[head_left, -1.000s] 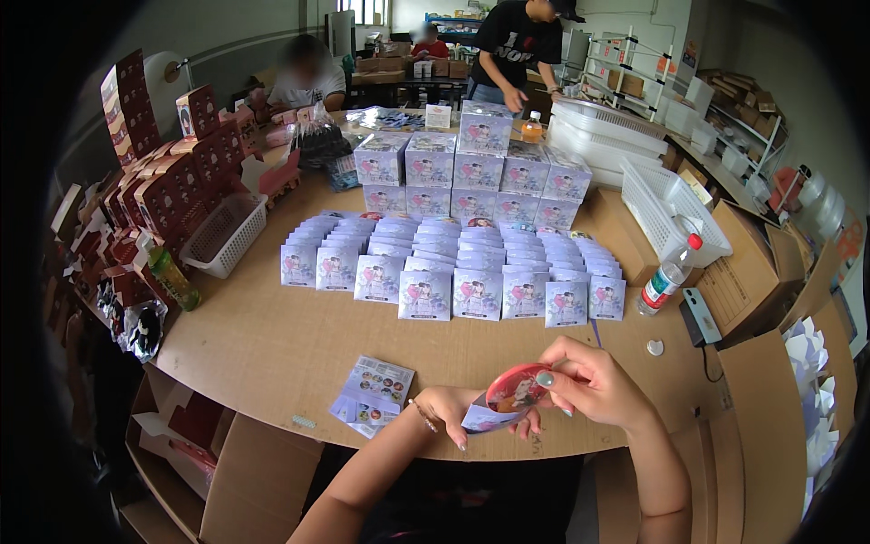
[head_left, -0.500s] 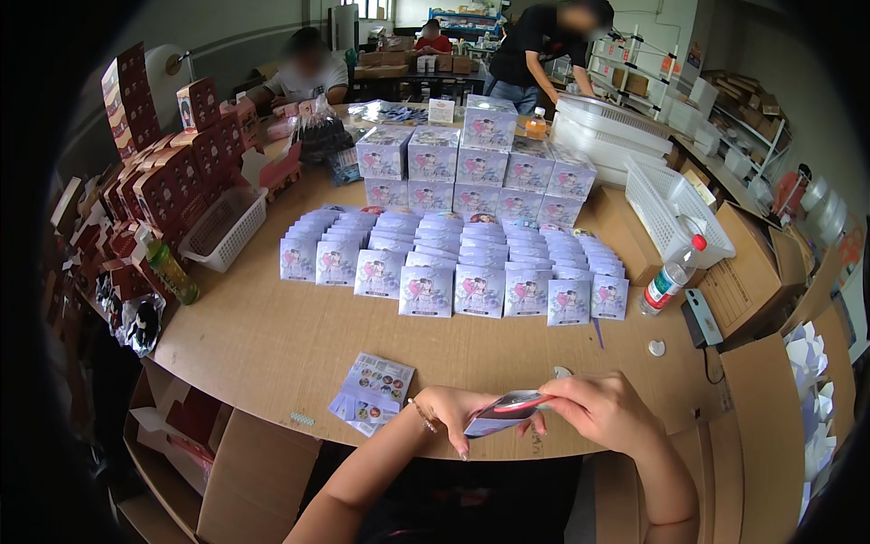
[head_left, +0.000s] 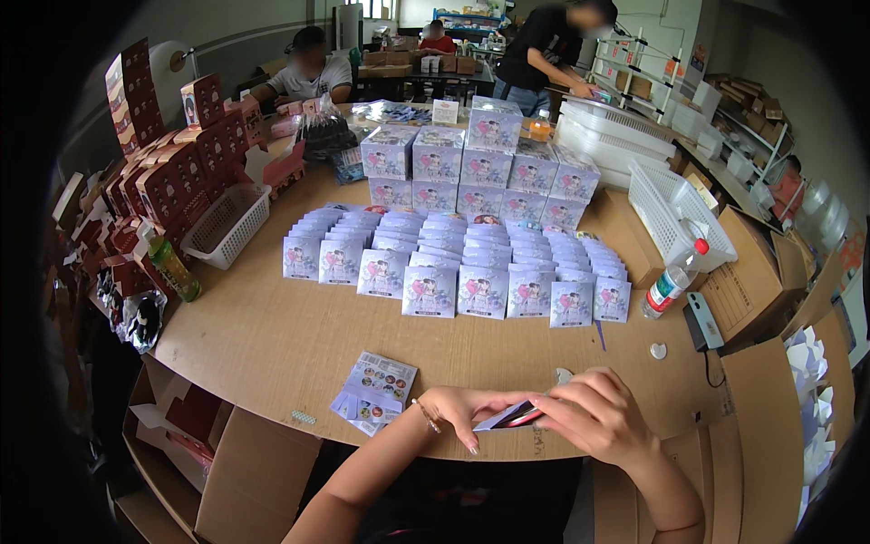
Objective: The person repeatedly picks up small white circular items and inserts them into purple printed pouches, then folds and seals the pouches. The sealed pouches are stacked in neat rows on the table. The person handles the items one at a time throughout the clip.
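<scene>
Close to the table's front edge, my left hand [head_left: 462, 412] grips a small lilac paper envelope [head_left: 494, 421], thumb in front. My right hand [head_left: 598, 419] has its bent fingers at the envelope's mouth, on a flat dark piece with a red edge [head_left: 520, 417]. This piece sits at least partly within the envelope; its face is hidden. Left of my hands lies a loose pile of flat printed lilac envelopes [head_left: 373, 394]. Farther off, several rows of overlapping lilac envelopes [head_left: 481, 292] with a pink heart picture cover the table's middle.
Stacked lilac boxes [head_left: 485, 168] stand behind the rows. A red-capped bottle [head_left: 671, 283], a power strip [head_left: 704, 319] and a white basket [head_left: 675, 218] are at right. A green bottle [head_left: 170, 265], another white basket [head_left: 231, 238] and red boxes [head_left: 177, 181] are at left. Other people work behind.
The red-edged piece and envelope have tilted flatter, and less of the piece shows. My right fingers have shifted slightly left over the envelope's mouth. The person at the back right now handles something.
</scene>
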`<state>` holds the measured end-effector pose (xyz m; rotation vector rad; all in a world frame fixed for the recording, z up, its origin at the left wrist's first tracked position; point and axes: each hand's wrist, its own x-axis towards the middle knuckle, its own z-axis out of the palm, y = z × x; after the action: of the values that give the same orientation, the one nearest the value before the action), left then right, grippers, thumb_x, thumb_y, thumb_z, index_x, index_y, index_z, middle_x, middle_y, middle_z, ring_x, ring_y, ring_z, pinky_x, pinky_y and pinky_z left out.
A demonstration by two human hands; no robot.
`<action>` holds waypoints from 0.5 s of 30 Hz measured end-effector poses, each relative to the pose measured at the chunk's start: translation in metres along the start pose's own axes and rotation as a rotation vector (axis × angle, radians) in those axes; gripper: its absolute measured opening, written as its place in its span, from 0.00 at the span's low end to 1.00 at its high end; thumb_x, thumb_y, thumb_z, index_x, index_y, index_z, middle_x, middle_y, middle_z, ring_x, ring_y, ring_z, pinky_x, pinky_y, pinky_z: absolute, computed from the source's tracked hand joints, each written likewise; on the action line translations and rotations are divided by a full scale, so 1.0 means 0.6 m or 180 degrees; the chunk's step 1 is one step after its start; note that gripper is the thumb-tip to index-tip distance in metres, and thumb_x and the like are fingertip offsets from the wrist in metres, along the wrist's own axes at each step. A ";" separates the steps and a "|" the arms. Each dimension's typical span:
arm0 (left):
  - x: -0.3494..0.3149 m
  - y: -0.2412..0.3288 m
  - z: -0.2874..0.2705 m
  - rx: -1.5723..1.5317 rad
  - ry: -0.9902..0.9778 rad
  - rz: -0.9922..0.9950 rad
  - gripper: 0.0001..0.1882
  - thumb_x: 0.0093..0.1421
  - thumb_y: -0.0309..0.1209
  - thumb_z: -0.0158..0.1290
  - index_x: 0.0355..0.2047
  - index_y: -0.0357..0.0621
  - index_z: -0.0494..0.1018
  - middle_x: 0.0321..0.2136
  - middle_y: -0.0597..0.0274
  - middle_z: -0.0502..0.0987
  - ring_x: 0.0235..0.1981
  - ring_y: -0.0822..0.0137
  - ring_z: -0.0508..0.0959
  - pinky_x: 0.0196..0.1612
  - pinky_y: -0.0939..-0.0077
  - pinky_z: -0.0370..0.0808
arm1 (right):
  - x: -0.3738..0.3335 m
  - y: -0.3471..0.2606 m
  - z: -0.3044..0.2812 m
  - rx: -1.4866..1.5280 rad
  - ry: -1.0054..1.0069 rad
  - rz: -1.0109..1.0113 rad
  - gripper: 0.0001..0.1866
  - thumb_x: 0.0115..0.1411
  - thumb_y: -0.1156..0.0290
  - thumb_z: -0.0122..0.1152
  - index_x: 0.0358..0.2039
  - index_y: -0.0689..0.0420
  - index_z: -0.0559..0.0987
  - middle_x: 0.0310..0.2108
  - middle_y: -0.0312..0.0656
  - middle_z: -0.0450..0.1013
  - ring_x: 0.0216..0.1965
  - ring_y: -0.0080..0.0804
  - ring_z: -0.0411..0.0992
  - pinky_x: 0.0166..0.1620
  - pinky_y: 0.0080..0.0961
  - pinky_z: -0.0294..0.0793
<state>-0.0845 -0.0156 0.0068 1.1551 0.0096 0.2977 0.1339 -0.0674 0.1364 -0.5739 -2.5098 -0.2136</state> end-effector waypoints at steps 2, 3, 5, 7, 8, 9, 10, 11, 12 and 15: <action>0.000 -0.004 -0.008 0.0215 -0.0095 0.0436 0.64 0.35 0.45 0.71 0.66 0.35 0.44 0.62 0.53 0.56 0.64 0.63 0.55 0.64 0.68 0.49 | 0.003 -0.001 -0.002 0.0174 0.0233 0.0053 0.20 0.50 0.67 0.65 0.46 0.55 0.78 0.36 0.37 0.71 0.36 0.32 0.69 0.42 0.30 0.70; 0.000 -0.004 -0.010 0.0330 -0.0129 0.0658 0.64 0.36 0.48 0.70 0.66 0.35 0.44 0.63 0.52 0.55 0.64 0.61 0.55 0.64 0.66 0.50 | 0.005 -0.004 -0.010 0.0301 0.0153 0.0253 0.21 0.50 0.70 0.65 0.46 0.56 0.77 0.40 0.40 0.71 0.38 0.36 0.69 0.45 0.32 0.69; 0.008 -0.004 -0.005 0.0037 -0.0218 0.0829 0.63 0.37 0.51 0.69 0.66 0.36 0.45 0.63 0.51 0.55 0.64 0.57 0.55 0.63 0.63 0.53 | 0.016 -0.006 -0.011 0.0565 0.0166 0.0710 0.22 0.49 0.71 0.67 0.46 0.57 0.77 0.41 0.41 0.71 0.40 0.37 0.69 0.46 0.33 0.68; 0.015 -0.006 0.011 -0.0344 0.0085 0.1022 0.65 0.35 0.52 0.69 0.65 0.34 0.44 0.62 0.45 0.55 0.63 0.51 0.56 0.61 0.50 0.56 | 0.032 -0.013 -0.005 0.0759 0.0208 0.1182 0.23 0.45 0.75 0.69 0.45 0.57 0.78 0.40 0.42 0.72 0.40 0.39 0.70 0.46 0.33 0.68; 0.020 -0.001 0.010 -0.0481 -0.0007 0.1097 0.63 0.37 0.51 0.69 0.65 0.35 0.44 0.62 0.44 0.55 0.62 0.48 0.58 0.62 0.49 0.55 | 0.032 -0.008 0.003 0.0808 0.0172 0.1115 0.22 0.45 0.76 0.69 0.44 0.56 0.78 0.39 0.41 0.73 0.40 0.38 0.70 0.46 0.33 0.68; 0.019 0.003 0.016 -0.0592 0.0036 0.1139 0.61 0.39 0.51 0.67 0.65 0.35 0.45 0.62 0.43 0.55 0.62 0.47 0.58 0.62 0.47 0.54 | 0.027 0.002 0.010 0.0858 0.0132 0.1039 0.22 0.44 0.77 0.69 0.43 0.56 0.79 0.38 0.41 0.73 0.39 0.38 0.70 0.45 0.33 0.69; 0.011 0.011 0.026 -0.0704 0.0080 0.1187 0.60 0.41 0.51 0.66 0.65 0.36 0.45 0.62 0.43 0.54 0.63 0.45 0.57 0.63 0.46 0.53 | 0.030 0.007 0.019 0.0907 0.0088 0.0960 0.22 0.44 0.77 0.69 0.43 0.56 0.79 0.37 0.41 0.73 0.39 0.38 0.71 0.45 0.33 0.69; 0.000 0.024 0.037 -0.0664 0.0244 0.1127 0.58 0.43 0.51 0.65 0.65 0.36 0.45 0.62 0.43 0.54 0.63 0.44 0.57 0.64 0.45 0.52 | 0.036 0.001 0.025 0.1276 0.0215 0.1426 0.19 0.44 0.81 0.69 0.40 0.57 0.79 0.35 0.41 0.74 0.37 0.36 0.72 0.42 0.29 0.72; -0.015 0.040 0.052 -0.0640 0.0406 0.1075 0.57 0.44 0.51 0.64 0.65 0.35 0.45 0.62 0.43 0.54 0.63 0.43 0.57 0.64 0.45 0.51 | 0.048 0.004 0.032 0.1583 0.0266 0.1367 0.19 0.44 0.81 0.68 0.40 0.57 0.79 0.35 0.41 0.74 0.37 0.34 0.73 0.41 0.28 0.73; -0.071 0.076 0.061 -0.0670 0.0636 0.1090 0.52 0.51 0.50 0.59 0.65 0.36 0.45 0.63 0.46 0.55 0.64 0.46 0.57 0.65 0.48 0.53 | 0.086 0.011 0.064 0.2770 0.0359 0.1782 0.16 0.47 0.83 0.66 0.39 0.59 0.77 0.37 0.40 0.76 0.37 0.28 0.75 0.42 0.22 0.74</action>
<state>-0.1298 -0.0416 0.0566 0.9110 -0.0437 0.7010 0.0792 -0.0331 0.1330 -0.8003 -1.9518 0.9653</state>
